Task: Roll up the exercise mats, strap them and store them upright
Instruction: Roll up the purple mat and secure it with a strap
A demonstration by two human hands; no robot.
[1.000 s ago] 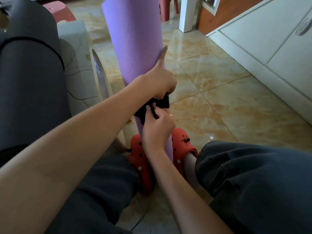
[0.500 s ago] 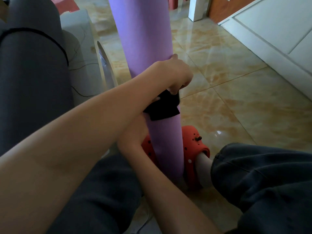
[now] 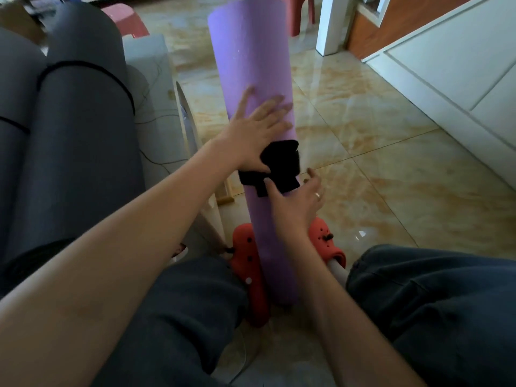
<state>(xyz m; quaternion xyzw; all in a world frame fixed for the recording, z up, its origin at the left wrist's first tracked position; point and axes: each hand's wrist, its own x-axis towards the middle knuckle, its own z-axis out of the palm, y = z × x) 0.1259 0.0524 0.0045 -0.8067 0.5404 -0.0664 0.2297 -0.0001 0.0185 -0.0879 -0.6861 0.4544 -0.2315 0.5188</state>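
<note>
1. Two grey rolled mats, each banded, are seen standing at the left of the frame
2. One purple mat is stood upright at centre, between two red clogs
3. Strapping looks nearly done: one black strap is wrapped around it mid-frame
4. The left hand is laid flat with fingers spread above the strap; the right hand, relaxed, touches its lower edge. Storing beside the grey mats is judged next

Daylight from the far side glares off the glossy floor tiles; the near foreground lies in shadow, the frame's edges bend, and fine detail is soft.
</note>
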